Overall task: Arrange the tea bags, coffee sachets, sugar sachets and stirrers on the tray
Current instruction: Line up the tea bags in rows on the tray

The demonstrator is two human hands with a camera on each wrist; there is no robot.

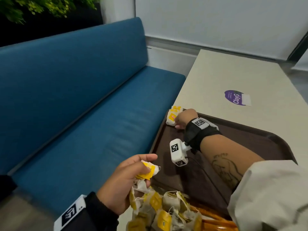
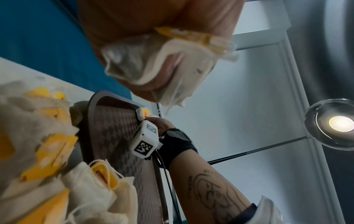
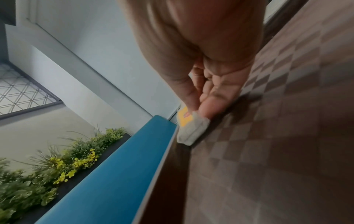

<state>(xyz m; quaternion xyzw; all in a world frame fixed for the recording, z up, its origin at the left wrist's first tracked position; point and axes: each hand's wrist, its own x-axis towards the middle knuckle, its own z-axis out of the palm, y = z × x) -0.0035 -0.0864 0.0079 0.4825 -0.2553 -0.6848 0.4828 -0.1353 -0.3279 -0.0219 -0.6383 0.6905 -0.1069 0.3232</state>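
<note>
So my right hand (image 1: 182, 118) is pinching a tea bag (image 1: 171, 118) at the far left corner of the brown tray (image 1: 266, 144), right against its rim. My left hand (image 1: 126, 182) has its fingers curled round a couple more tea bags (image 1: 150, 170), just above the loose pile (image 1: 166, 212) at the tray's near edge

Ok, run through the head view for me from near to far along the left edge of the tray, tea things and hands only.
Loose pile of tea bags → left hand gripping a few tea bags → right hand touching the tea bags at the far corner of the tray.
</note>
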